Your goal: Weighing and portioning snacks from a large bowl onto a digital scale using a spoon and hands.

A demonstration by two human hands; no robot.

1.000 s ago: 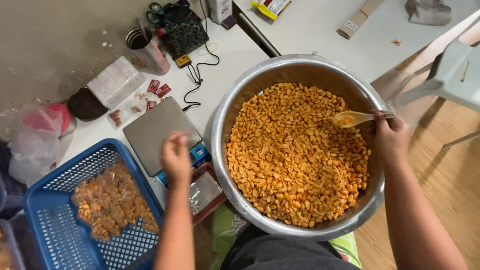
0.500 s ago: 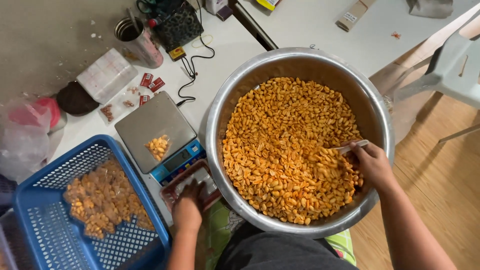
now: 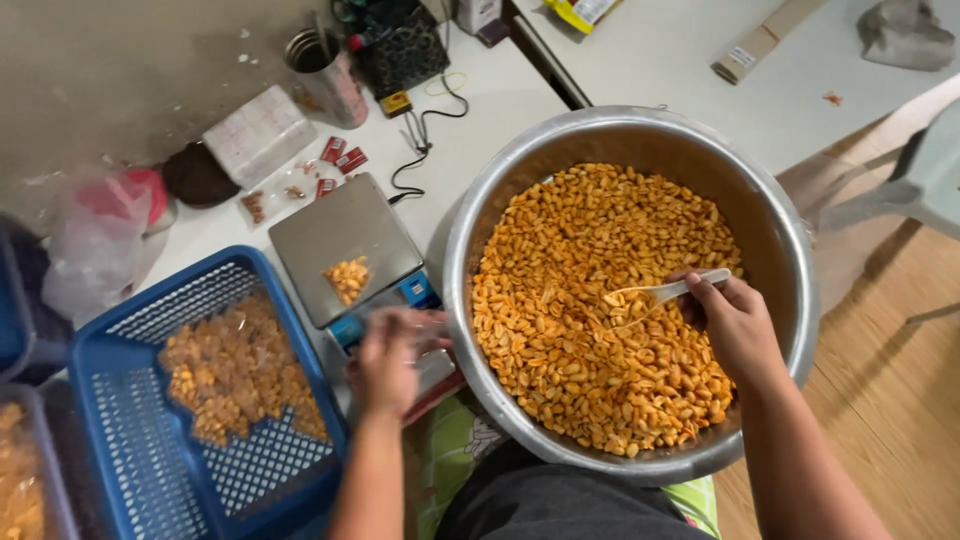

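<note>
A small heap of nuts (image 3: 347, 279) already lies on the scale (image 3: 345, 247), and filled bags sit in the blue basket (image 3: 100, 345) — the big bowl (image 3: 790, 250) remains nearly full. The right hand (image 3: 735, 325) is closed around a white spoon (image 3: 662, 292) dipped into the nuts. The left hand (image 3: 390, 360) hovers blurred at the scale's front edge — its grip is unclear.
</note>
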